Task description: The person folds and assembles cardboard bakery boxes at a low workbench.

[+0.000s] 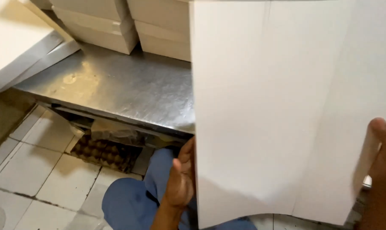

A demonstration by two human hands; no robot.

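Head view: both hands grip white cardboard sheet (278, 110) edges.

A steel table (129, 89) spans the middle. White folded boxes (129, 25) are stacked at its far edge, with another white pile (14, 38) far left. Beneath the table lies a brown egg tray (105, 153) on the pale tiled floor (44, 179).

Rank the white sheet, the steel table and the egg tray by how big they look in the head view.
1. White sheet: fills most of the frame, but both hands hold it close to the camera, so its lead is unsure.
2. Steel table.
3. Egg tray: smallest, partly hidden under the table.
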